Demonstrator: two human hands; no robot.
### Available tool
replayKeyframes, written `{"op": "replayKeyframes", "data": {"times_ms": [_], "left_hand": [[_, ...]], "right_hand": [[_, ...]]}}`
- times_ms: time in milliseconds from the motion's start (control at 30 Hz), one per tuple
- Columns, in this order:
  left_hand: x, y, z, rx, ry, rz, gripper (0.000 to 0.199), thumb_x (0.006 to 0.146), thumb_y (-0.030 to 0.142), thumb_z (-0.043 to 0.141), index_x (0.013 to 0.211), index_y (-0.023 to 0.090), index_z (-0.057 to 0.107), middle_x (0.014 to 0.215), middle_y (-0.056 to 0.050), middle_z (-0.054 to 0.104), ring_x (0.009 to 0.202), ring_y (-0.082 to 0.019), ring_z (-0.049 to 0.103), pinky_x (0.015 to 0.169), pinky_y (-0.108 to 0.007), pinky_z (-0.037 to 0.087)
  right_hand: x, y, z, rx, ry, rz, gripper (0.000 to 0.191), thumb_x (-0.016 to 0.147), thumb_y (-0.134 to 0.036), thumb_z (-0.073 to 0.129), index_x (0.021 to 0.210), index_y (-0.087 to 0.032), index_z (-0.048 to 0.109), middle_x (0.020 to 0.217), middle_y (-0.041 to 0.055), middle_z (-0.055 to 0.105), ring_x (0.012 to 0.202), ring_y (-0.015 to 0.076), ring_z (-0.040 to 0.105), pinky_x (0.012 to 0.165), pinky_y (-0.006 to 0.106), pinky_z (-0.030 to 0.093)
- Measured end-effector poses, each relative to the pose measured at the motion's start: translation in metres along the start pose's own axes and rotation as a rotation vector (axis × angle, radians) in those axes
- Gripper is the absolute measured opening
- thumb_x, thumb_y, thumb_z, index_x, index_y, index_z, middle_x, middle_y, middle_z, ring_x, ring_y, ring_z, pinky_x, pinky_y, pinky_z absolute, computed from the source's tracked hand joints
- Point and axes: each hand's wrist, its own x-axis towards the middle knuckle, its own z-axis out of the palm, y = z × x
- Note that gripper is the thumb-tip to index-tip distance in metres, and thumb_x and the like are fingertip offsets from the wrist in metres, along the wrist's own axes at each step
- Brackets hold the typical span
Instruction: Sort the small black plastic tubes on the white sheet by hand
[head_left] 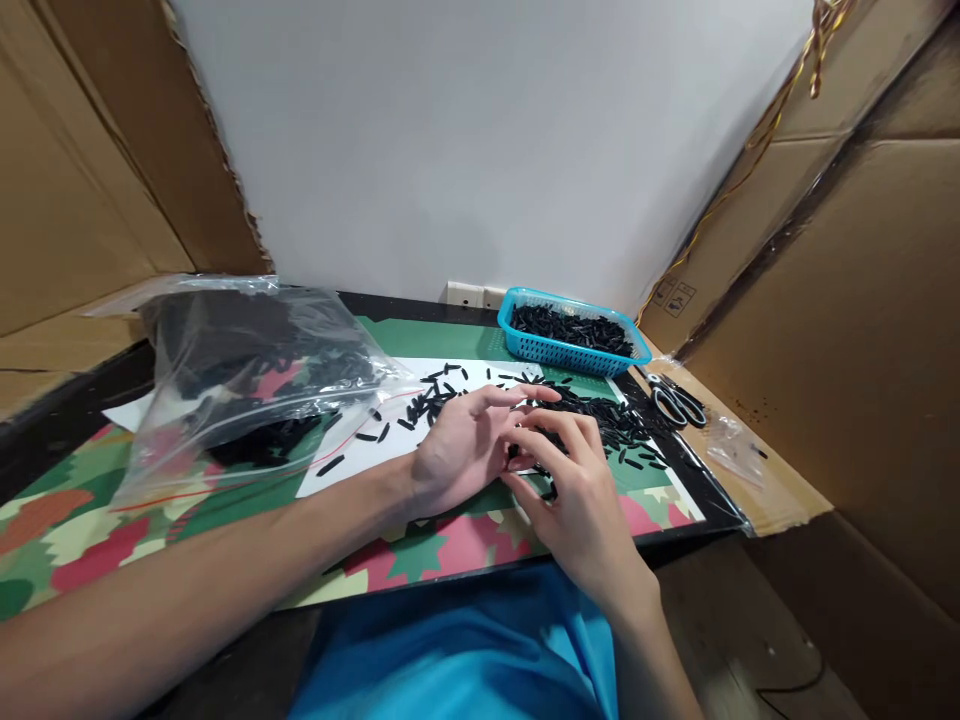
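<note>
My left hand [472, 445] is turned palm up above the white paper, its thumb stretched out and its other fingers curled in toward the right hand. Bent over those fingertips is my right hand [574, 480], with its thumb and fingers drawn together. Both hands meet there, and whatever is between them is mostly hidden; only a dark bit shows. Just behind the hands lies a heap of small black strip-like pieces [611, 420]. Looser black pieces [427, 400] are scattered on the white paper [349, 460] to the left.
A blue plastic basket [574, 355] filled with black pieces stands at the back by the wall. On the left lies a large clear zip bag [255, 370] with black pieces inside. Scissors [675, 402] and a small clear bag [735, 450] lie right. Cardboard walls [840, 300] flank the table.
</note>
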Motion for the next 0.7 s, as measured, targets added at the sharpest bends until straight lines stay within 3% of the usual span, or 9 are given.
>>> {"op": "replayKeyframes", "data": {"times_ms": [200,433,700], "left_hand": [[-0.002,-0.002,0.006,0.014,-0.009,-0.034,0.031,0.087,0.034,0.064,0.111,0.015,0.07,0.1,-0.009,0.064,0.077,-0.017,0.056,0.064,-0.028,0.043],[-0.003,0.0,0.007,0.073,-0.021,-0.042,0.025,0.084,0.031,0.065,0.105,0.017,0.067,0.097,-0.007,0.063,0.079,-0.018,0.056,0.063,-0.028,0.043],[0.0,-0.002,0.003,0.172,-0.034,0.059,0.015,0.087,0.027,0.065,0.094,0.017,0.072,0.09,-0.003,0.062,0.082,-0.017,0.055,0.075,-0.029,0.046]], "right_hand": [[-0.002,0.003,-0.007,-0.005,0.014,-0.015,0.029,0.096,-0.014,0.076,0.12,-0.031,0.073,0.131,0.0071,0.068,0.123,0.0317,0.054,0.104,0.051,0.055],[-0.002,0.006,-0.007,-0.09,-0.03,-0.086,0.033,0.1,-0.017,0.069,0.129,-0.032,0.07,0.137,0.0074,0.068,0.127,0.033,0.055,0.106,0.056,0.051],[-0.001,0.002,-0.02,0.211,0.166,0.027,0.025,0.095,-0.022,0.08,0.118,-0.033,0.077,0.123,0.0064,0.072,0.121,0.0299,0.064,0.104,0.05,0.055]]}}
